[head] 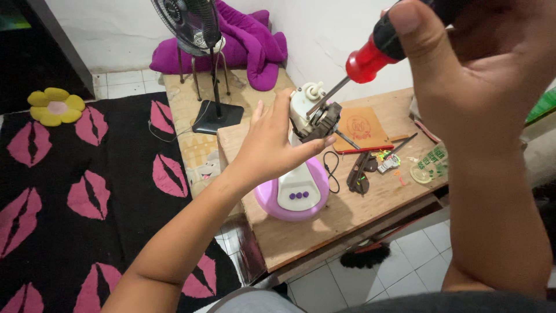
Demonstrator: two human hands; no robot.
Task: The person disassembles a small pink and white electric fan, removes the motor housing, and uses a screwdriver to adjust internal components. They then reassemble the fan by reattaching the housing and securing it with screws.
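The left hand [269, 142] wraps its fingers around a small fan motor [313, 113]. The motor is white plastic with a dark metal block on one side. It sits on top of a smooth, round stand [292, 194] that is pink and white, with three little purple buttons. The stand rests on the tabletop [301, 229], near its front left part.

The right hand [463, 64] is very close to the camera and looks big. Its fingers are shut tight on a screwdriver [370, 55]. The handle is shiny see-through red with a black grip. The thin metal rod points down at the motor, and its tip seems to touch it.

The tabletop is rough, bare wood. On it lie a black loop of wire [332, 171], a brown square piece [362, 126], dark pliers [359, 174] and some small green bits that are hard to make out.

The floor has white tiles and a black rug [87, 168] with pink lip shapes. A yellow flower cushion [56, 106] lies on it. A standing fan [197, 29] and a soft purple blanket [249, 43] are by the white wall.

The top of the screwdriver handle is cut off at the edge
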